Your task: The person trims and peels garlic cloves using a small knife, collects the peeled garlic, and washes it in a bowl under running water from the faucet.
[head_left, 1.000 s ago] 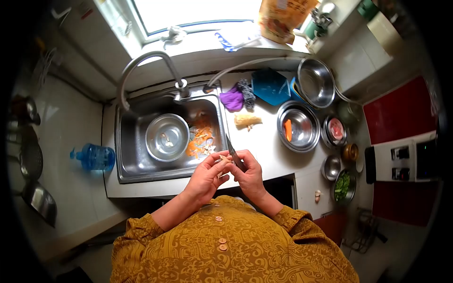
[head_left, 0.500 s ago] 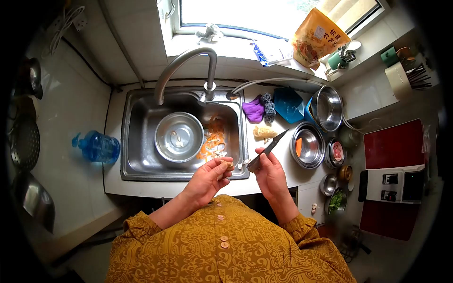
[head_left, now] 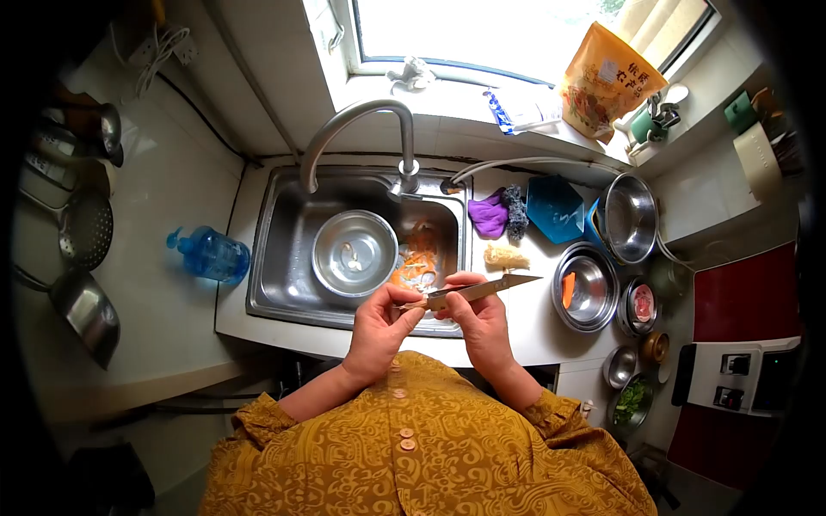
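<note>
Near the sink's front edge, my right hand [head_left: 483, 322] is closed around a knife [head_left: 495, 286], its pointed blade aimed to the right. My left hand [head_left: 379, 331] pinches a small pale piece [head_left: 416, 304], too small to name, close to the knife's handle end. Both hands nearly touch. Behind them in the steel sink [head_left: 284, 224] sits a metal bowl [head_left: 331, 249] with small white pieces inside. Orange and white peelings [head_left: 420, 258] lie in the sink to the right of that bowl.
On the counter right of the sink are a purple cloth [head_left: 489, 215], a blue tray [head_left: 555, 210], a yellowish sponge-like item [head_left: 506, 255] and steel bowls [head_left: 592, 292] holding a carrot [head_left: 569, 290]. A blue pump bottle [head_left: 211, 254] stands left, and a faucet [head_left: 407, 142] arches over the sink.
My hands were apart half a second ago and have come together again. The knife has turned from pointing up and right to nearly level. The whole view has shifted.
</note>
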Demonstrator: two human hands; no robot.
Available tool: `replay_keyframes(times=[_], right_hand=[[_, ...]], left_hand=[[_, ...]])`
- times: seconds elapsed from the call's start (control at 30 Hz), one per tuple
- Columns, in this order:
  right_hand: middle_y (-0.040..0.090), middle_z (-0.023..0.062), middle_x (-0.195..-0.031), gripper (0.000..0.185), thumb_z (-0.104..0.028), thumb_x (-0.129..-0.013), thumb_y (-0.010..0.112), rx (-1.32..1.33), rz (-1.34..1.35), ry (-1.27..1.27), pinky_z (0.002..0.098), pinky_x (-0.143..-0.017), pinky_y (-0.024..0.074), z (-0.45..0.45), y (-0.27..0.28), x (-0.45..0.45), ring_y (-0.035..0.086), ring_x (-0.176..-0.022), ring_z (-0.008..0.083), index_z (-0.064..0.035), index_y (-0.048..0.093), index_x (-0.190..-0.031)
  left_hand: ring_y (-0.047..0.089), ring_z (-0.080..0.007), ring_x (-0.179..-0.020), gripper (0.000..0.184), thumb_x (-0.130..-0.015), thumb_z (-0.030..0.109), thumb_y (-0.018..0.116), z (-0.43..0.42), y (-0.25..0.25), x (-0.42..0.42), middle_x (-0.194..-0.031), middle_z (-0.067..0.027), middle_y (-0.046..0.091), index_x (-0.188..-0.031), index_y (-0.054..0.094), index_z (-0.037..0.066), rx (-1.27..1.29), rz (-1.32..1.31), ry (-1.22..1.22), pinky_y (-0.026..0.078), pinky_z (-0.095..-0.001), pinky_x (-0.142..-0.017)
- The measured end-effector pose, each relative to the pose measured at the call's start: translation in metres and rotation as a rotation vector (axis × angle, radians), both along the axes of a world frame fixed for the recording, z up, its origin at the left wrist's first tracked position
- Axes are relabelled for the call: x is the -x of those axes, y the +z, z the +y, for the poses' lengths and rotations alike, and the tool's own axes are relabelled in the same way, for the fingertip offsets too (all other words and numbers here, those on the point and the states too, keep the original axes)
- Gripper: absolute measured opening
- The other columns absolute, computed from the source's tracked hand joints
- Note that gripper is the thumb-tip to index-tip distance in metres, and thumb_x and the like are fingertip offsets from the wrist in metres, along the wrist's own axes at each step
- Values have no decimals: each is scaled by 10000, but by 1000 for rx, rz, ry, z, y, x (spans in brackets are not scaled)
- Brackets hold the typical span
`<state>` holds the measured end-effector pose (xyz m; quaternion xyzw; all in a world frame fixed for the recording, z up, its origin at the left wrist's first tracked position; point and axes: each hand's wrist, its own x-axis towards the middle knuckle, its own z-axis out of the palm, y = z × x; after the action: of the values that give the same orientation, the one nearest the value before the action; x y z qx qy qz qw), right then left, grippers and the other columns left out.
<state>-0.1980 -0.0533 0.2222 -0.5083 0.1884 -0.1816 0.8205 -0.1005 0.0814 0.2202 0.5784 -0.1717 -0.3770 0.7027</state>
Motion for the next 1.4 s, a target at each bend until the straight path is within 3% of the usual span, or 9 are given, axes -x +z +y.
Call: replay_keyframes(times=[0.07,0.33,0.5,0.67,0.73,0.93,1.17,1.23,1.4], right_hand=[[609,62,-983,197,-149,-933,551,6,28,28,264,-744,526,-8,2,6,598,-873,120,-19,551,-1082],[627,71,-926,185,-181,-955,513,-95,-21,38,302,-768,551,-24,3,22,634,-844,142,-19,530,-1043],[626,85,-921,195,-198,-949,527,-105,-35,-5,294,-747,559,-22,-12,19,638,-830,141,-13,521,-1010],[636,81,-878,193,-214,-948,526,-407,-24,-39,306,-734,566,-16,-6,9,656,-770,164,-30,519,-1007],[639,83,-875,188,-212,-948,526,-453,-19,-13,308,-736,567,-20,-3,6,660,-766,170,-33,519,-1006],[647,106,-929,219,-252,-950,521,-269,-20,42,326,-751,563,-29,6,6,666,-820,193,-47,531,-1028],[635,111,-987,232,-228,-958,508,-172,-14,11,305,-778,546,-30,17,2,639,-903,174,-29,526,-1075],[627,96,-1014,237,-191,-952,523,169,-83,94,286,-818,516,-32,18,2,612,-948,153,-16,519,-1112],[622,81,-1011,185,-110,-939,533,268,-29,245,256,-819,472,-40,30,5,586,-930,121,3,541,-1086]], left_hand=[[535,-38,-828,152,-866,29,623,-6,4,6,-954,-11,590,-995,542,32,-35,-53,4,437,-187,-724],[566,-70,-889,166,-842,-32,623,-24,16,24,-963,-47,585,-980,539,5,-84,-478,-4,463,-206,-786],[576,-75,-877,146,-860,-24,608,-30,8,33,-970,-46,601,-986,544,11,51,-150,84,470,-211,-777],[579,-75,-894,130,-881,30,603,-25,-1,31,-968,-39,616,-998,546,20,124,-40,121,462,-206,-795],[584,-75,-896,129,-889,53,598,-27,-2,27,-980,-42,622,-1007,550,30,235,140,157,464,-205,-793],[587,-76,-905,143,-887,69,599,-21,-3,17,-994,-34,625,-1023,556,52,331,411,65,468,-195,-778],[572,-66,-874,153,-883,87,612,-21,-3,14,-987,-26,620,-1024,565,52,263,273,72,462,-206,-775],[559,-64,-860,168,-884,95,615,-21,0,13,-985,-21,613,-1039,567,48,210,187,56,454,-210,-764],[541,-56,-864,221,-887,100,619,-17,2,11,-978,-11,620,-1096,594,31,158,233,12,447,-209,-796]])
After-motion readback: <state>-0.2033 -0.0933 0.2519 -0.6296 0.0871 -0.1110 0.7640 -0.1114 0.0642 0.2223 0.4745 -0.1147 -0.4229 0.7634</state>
